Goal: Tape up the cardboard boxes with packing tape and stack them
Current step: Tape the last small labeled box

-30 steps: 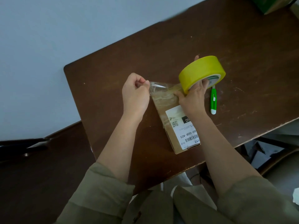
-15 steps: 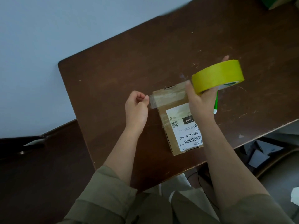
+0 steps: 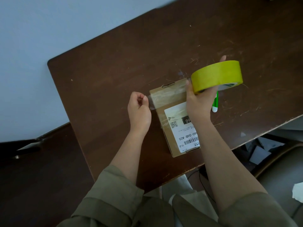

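Observation:
A small brown cardboard box (image 3: pixel 170 141) with a white shipping label lies on the dark wooden table (image 3: pixel 114 66). My right hand (image 3: pixel 199 104) grips a yellow roll of packing tape (image 3: pixel 217 76) above the box's far right corner. A clear strip of tape (image 3: pixel 165 97) stretches from the roll leftward across the box's far end. My left hand (image 3: pixel 138 110) pinches the strip's free end just left of the box.
A green and white pen-like cutter (image 3: pixel 215 104) lies on the table right of the box, partly behind my right hand. The table's near edge runs close under the box. Paper scraps (image 3: pixel 260 153) lie on the floor at right. A pale wall stands at left.
The roll has moved right and away from my left hand, drawing out more tape over the box's far end. My left hand has dropped lower, beside the box.

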A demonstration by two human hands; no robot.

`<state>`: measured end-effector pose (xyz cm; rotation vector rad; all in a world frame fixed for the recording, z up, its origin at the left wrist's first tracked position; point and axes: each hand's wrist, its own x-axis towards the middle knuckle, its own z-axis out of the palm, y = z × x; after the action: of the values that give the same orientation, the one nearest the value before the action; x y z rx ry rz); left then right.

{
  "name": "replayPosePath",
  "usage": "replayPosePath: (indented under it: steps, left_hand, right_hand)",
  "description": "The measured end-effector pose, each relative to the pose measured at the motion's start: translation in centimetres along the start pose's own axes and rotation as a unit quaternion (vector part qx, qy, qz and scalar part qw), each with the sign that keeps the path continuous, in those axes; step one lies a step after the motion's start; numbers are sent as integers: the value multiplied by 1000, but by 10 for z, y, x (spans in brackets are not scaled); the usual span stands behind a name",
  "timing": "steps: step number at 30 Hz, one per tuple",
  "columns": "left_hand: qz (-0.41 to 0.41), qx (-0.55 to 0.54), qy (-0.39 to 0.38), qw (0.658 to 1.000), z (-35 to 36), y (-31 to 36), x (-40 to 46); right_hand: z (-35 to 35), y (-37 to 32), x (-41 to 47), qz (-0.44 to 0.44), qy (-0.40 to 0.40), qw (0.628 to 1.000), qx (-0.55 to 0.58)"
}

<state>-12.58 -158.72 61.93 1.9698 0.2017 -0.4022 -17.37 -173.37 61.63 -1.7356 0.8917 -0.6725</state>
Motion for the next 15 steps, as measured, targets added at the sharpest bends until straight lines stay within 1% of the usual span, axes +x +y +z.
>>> replayPosePath:
  steps: [4,8,11,15]
  left_hand:
    - [27,43,3,999,10,-6,0]
    - [64,104,23,992,16,-6,1]
    - [70,135,44,987,20,-7,-1]
    - [75,227,87,967,20,-10,-4]
  right_hand:
    - [0,3,2,2,-16,1000,-11]
    - [0,4,2,34,-26,999,0]
    - [-2,2,4,23,-28,999,1]
    - [-4,2,6,33,-30,999,14]
